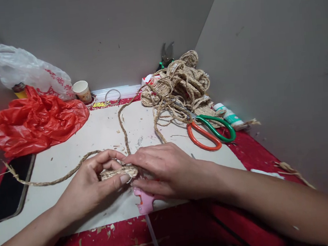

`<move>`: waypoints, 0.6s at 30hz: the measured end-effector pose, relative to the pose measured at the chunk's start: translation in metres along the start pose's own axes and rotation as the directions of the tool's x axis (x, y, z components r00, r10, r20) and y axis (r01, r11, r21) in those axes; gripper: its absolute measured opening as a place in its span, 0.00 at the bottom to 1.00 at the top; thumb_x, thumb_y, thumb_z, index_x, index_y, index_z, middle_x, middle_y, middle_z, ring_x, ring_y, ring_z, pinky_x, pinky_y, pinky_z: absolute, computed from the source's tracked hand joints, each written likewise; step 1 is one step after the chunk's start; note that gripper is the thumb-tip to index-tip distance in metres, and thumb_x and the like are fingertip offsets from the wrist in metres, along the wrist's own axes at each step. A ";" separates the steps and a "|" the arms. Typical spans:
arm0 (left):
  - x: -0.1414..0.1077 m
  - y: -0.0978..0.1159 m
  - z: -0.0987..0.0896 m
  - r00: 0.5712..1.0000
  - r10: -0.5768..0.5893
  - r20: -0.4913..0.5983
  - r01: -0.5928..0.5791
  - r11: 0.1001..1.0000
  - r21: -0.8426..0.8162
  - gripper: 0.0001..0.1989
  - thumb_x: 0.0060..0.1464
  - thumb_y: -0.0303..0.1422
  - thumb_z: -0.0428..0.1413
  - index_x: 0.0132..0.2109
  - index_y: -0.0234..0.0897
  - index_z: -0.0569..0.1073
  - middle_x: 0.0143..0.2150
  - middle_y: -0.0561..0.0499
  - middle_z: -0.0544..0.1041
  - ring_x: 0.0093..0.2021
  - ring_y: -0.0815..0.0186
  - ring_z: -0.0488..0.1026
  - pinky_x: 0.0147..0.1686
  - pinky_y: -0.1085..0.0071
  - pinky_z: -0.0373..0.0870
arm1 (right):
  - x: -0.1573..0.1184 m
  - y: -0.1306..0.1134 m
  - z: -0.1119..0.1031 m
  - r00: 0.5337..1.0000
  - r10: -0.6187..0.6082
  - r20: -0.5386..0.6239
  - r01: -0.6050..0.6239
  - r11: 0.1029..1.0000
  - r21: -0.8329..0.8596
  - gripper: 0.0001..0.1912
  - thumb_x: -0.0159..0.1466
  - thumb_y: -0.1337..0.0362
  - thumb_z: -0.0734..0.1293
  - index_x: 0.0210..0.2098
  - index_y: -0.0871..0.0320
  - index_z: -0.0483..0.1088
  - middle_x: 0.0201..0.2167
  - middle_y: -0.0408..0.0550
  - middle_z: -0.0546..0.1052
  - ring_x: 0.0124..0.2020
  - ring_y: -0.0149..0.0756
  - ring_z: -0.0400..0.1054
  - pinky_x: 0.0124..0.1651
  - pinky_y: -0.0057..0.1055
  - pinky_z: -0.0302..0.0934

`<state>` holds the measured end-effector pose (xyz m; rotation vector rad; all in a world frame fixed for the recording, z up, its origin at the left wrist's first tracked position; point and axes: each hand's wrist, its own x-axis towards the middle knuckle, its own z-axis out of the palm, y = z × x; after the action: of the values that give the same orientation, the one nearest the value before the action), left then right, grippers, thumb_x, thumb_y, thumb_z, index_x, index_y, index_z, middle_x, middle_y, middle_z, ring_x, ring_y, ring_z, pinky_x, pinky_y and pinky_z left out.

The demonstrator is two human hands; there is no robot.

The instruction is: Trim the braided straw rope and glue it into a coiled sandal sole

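My left hand (91, 182) pinches a small coil of braided straw rope (119, 173) between thumb and fingers. My right hand (168, 169) is closed at the right end of that coil, its fingers over the top and thumb low; its exact grip is partly hidden. Just under the right thumb is a pink glue gun (145, 202), partly covered by the hand, with a translucent glue stick (153, 234) sticking out toward me. One loose rope end (53, 182) runs left from the coil, and another length of rope (123, 127) leads up toward the back.
A heap of braided straw coils (177, 83), orange-and-green-handled scissors (208, 134) and pruning shears (166, 55) lie at the back right. Left are a red plastic bag (39, 121), a white plastic bag (25, 68), a paper cup (82, 92) and a phone (11, 192).
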<state>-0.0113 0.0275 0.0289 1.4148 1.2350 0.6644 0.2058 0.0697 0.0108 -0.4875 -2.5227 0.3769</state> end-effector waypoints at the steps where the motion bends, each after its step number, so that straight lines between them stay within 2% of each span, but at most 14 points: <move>1: 0.000 -0.001 -0.001 1.000 0.007 -0.023 -0.008 1.000 -0.004 0.12 0.55 0.37 0.61 0.46 0.41 0.73 0.31 0.55 0.76 0.33 0.70 0.71 0.35 0.75 0.67 | 0.000 0.000 -0.001 1.000 0.002 -0.026 -0.002 1.000 -0.002 0.17 0.64 0.64 0.68 0.51 0.62 0.67 0.36 0.47 0.79 0.35 0.34 0.72 0.35 0.28 0.61; 5: -0.001 -0.001 -0.003 0.997 -0.004 -0.080 0.002 1.000 -0.027 0.14 0.54 0.39 0.62 0.47 0.41 0.74 0.34 0.54 0.76 0.33 0.69 0.71 0.35 0.74 0.67 | -0.001 0.002 -0.002 0.989 0.017 -0.147 -0.021 0.999 -0.027 0.09 0.64 0.65 0.66 0.43 0.63 0.70 0.31 0.47 0.79 0.31 0.33 0.72 0.33 0.27 0.61; 8: 0.000 0.000 -0.002 0.998 -0.013 -0.056 0.012 1.000 -0.029 0.15 0.55 0.39 0.61 0.47 0.40 0.75 0.35 0.52 0.78 0.35 0.68 0.72 0.36 0.74 0.68 | -0.001 0.003 0.001 0.984 -0.011 -0.177 -0.001 0.998 -0.068 0.07 0.67 0.68 0.62 0.40 0.63 0.71 0.28 0.46 0.78 0.28 0.32 0.71 0.32 0.27 0.60; 11: -0.001 0.002 0.001 1.000 -0.020 0.006 0.020 1.000 -0.003 0.13 0.56 0.39 0.60 0.45 0.39 0.75 0.36 0.51 0.78 0.36 0.68 0.71 0.36 0.75 0.67 | -0.002 0.004 0.005 0.985 -0.043 -0.168 0.028 0.996 -0.088 0.07 0.68 0.68 0.61 0.38 0.62 0.71 0.28 0.46 0.78 0.28 0.32 0.71 0.33 0.27 0.60; 13: -0.001 0.003 0.004 0.995 -0.079 0.057 0.079 0.997 -0.006 0.12 0.56 0.40 0.59 0.43 0.37 0.74 0.32 0.53 0.76 0.28 0.71 0.67 0.28 0.77 0.64 | -0.002 0.005 0.007 0.989 -0.046 -0.143 0.035 0.996 -0.081 0.07 0.68 0.67 0.61 0.38 0.61 0.71 0.28 0.46 0.78 0.29 0.32 0.71 0.33 0.27 0.60; 15: -0.001 0.004 0.007 0.985 -0.142 0.103 0.146 0.989 -0.032 0.12 0.56 0.41 0.59 0.41 0.37 0.73 0.28 0.55 0.73 0.22 0.75 0.60 0.21 0.79 0.58 | -0.003 0.005 0.008 0.992 -0.050 -0.114 0.041 0.996 -0.073 0.08 0.68 0.67 0.61 0.38 0.61 0.71 0.28 0.46 0.78 0.29 0.32 0.71 0.34 0.28 0.61; 16: -0.001 0.004 0.008 0.982 -0.148 0.115 0.155 0.987 -0.051 0.12 0.56 0.40 0.59 0.40 0.37 0.73 0.27 0.56 0.72 0.21 0.76 0.58 0.20 0.79 0.56 | -0.003 0.005 0.008 0.993 -0.053 -0.104 0.046 0.996 -0.073 0.08 0.68 0.67 0.61 0.39 0.61 0.71 0.29 0.46 0.78 0.29 0.32 0.71 0.34 0.28 0.61; 18: 0.000 0.004 0.009 0.986 -0.127 0.111 0.137 0.987 -0.090 0.09 0.55 0.37 0.60 0.38 0.35 0.73 0.28 0.55 0.73 0.24 0.75 0.62 0.23 0.80 0.59 | -0.003 0.004 0.007 0.994 -0.058 -0.092 0.051 0.996 -0.073 0.08 0.68 0.67 0.60 0.39 0.61 0.71 0.28 0.46 0.78 0.29 0.32 0.70 0.34 0.28 0.60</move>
<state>-0.0022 0.0249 0.0308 1.2601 1.1866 0.5447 0.2049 0.0708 0.0020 -0.4514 -2.4591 0.2394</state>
